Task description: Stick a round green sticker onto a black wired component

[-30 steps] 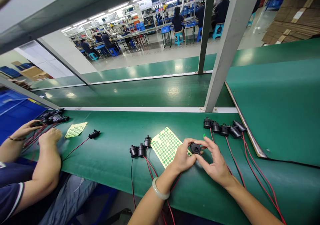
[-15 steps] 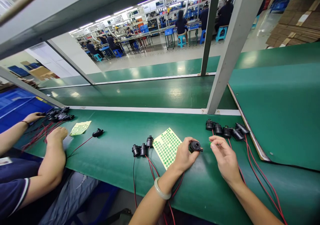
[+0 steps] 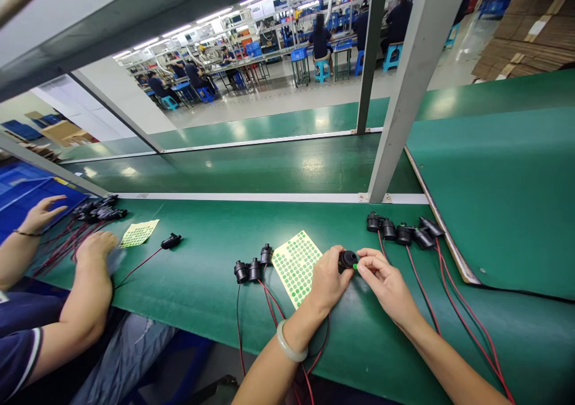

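My left hand [image 3: 330, 278] is closed around a black cylindrical part [image 3: 346, 260], its round end facing away from the palm. Between thumb and fingertips, my right hand [image 3: 389, 285] pinches a small green dot sticker [image 3: 355, 266], which is against or very near the part's right side. Partly behind my left hand lies a pale yellow sheet of green dot stickers [image 3: 295, 266]. Left of this sheet stand several similar black parts [image 3: 254, 269] with red and dark wires. More black parts [image 3: 404, 233] sit in a row beyond my right hand, red wires trailing toward me.
At the left, a co-worker's hands [image 3: 95, 244] are near a pile of black parts [image 3: 101, 208] and a blue bin [image 3: 33, 198]. Another sticker sheet [image 3: 139, 233] and a single black part [image 3: 171, 241] lie nearby. A grey post [image 3: 399, 111] rises from the green bench [image 3: 202, 309].
My right hand has moved left, bringing the green dot sticker to the black part in my left hand. The co-worker's far hand has lifted off the pile.
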The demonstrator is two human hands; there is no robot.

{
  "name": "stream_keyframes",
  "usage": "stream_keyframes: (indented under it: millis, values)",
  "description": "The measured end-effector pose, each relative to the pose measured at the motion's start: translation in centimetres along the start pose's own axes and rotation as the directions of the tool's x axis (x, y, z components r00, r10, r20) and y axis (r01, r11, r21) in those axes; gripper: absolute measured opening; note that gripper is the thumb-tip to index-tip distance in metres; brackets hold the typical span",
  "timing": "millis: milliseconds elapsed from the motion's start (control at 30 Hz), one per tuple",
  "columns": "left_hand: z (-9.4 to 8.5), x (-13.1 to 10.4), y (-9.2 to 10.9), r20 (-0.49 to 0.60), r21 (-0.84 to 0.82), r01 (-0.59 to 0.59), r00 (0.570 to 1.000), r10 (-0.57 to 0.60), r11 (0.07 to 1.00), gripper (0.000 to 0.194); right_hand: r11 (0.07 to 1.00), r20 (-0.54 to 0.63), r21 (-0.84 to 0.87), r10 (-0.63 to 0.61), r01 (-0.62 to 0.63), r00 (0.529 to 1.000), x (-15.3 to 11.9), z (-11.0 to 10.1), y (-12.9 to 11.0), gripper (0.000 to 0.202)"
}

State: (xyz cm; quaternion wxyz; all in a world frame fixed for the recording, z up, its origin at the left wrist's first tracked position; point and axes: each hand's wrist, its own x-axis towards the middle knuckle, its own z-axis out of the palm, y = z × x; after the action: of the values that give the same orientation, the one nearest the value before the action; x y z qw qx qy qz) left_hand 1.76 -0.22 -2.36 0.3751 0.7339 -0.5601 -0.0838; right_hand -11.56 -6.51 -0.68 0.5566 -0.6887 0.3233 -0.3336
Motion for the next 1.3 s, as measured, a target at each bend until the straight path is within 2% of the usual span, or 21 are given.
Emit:
stream_keyframes:
  millis: [300, 800, 1100, 1300]
  values:
    - [0.2, -0.2, 0.1, -0.018, 0.032, -0.024, 1.0, 0.024, 0.999, 0.024, 1.0, -0.019, -0.004, 0.017, -0.017, 1.0, 0.0, 0.2, 0.5, 0.032]
    - [0.2, -0.3, 0.3, -0.034, 0.118, -0.06, 0.997, 0.064, 0.991, 0.021, 0.999, -0.109, -0.028, -0.025, 0.022, 0.994, -0.2, 0.9, 1.0, 0.023]
    - [0.1, -0.4, 0.9, -0.091, 0.253, -0.145, 0.981, 0.173, 0.956, 0.021, 0.999, -0.154, -0.036, -0.046, 0.041, 0.987, -0.4, 1.3, 0.6, 0.019]
    - [0.0, -0.4, 1.0, -0.121, 0.191, -0.072, 0.988, 0.097, 0.979, 0.019, 0.999, -0.17, -0.004, -0.036, 0.036, 0.985, -0.3, 1.4, 0.6, 0.021]
